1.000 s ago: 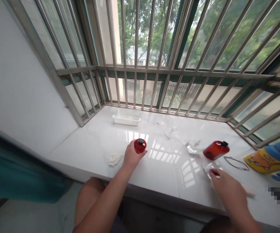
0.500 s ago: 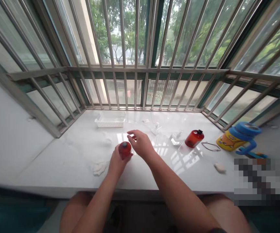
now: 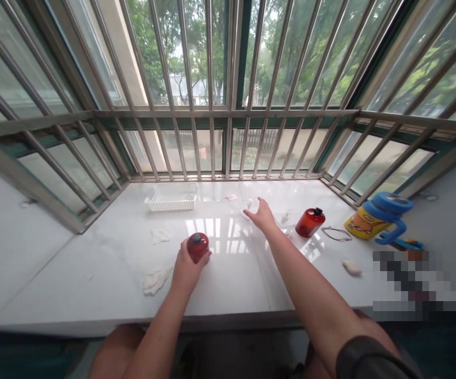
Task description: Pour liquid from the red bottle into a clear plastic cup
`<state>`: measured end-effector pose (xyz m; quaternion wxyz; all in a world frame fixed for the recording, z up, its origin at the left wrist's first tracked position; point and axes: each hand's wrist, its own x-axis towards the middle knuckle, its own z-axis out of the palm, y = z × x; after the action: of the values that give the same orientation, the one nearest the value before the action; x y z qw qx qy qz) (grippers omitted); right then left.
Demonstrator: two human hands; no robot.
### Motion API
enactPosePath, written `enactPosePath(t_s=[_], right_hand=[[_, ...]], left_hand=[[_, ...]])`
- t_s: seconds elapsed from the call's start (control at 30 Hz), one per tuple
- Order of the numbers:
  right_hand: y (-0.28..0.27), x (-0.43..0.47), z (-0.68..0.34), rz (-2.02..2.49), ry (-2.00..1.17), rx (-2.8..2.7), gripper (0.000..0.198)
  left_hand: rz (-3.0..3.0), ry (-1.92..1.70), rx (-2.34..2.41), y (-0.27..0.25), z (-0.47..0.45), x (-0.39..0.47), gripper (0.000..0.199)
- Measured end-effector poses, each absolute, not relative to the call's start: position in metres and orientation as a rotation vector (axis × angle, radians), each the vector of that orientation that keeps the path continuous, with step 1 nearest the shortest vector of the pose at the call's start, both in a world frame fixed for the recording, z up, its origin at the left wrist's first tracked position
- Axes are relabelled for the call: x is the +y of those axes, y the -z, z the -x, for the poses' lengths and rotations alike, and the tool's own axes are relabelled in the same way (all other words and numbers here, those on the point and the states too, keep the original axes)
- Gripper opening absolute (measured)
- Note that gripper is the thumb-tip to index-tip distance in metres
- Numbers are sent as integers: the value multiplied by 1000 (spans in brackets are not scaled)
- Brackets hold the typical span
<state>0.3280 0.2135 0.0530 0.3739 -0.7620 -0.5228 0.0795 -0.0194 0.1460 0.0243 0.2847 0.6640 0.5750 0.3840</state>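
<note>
My left hand (image 3: 189,266) is wrapped round a red translucent bottle (image 3: 198,245) with a dark top, upright on the white ledge (image 3: 228,292). Farther right, my right hand (image 3: 261,216) reaches out with thumb and fingers apart. Close to its fingers lies a small clear-and-white piece (image 3: 249,205), perhaps a pump head, too small to be sure. Beside the right wrist are further clear plastic items (image 3: 285,217), partly hidden by the arm. A second red bottle (image 3: 310,223) with a black neck stands to the right of them.
A white mesh basket (image 3: 171,200) sits at the back left. Crumpled white tissues (image 3: 156,281) lie left of my left hand. On the right are a cord loop (image 3: 336,234), a pale lump (image 3: 352,268) and a blue-yellow mug (image 3: 378,216). Metal bars (image 3: 228,114) close off the window behind.
My right hand has moved away from the bottle in my left hand, forward and right toward the small clear-and-white piece. The left hand keeps its hold. The view has shifted slightly.
</note>
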Motion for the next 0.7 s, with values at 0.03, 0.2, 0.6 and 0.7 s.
enactPosePath(t_s=[0.03,0.2,0.6,0.7], right_hand=[[-51,223,-330,1949,-228,-1352,88],[-41,232,-320,1882,-311,-1468,64],[-14,0,-356,1747,-132,-1611,48],[-9,-19,-411,1906,17,-1444,49]], left_hand=[[-1785,-1024,1543,-25,20,146,79],[-1808,-993,1534,-28,22,146,79],[-1812,-918,1222,-27,-42,115,79],[-1835,-867,1010,-23,-100,112,81]])
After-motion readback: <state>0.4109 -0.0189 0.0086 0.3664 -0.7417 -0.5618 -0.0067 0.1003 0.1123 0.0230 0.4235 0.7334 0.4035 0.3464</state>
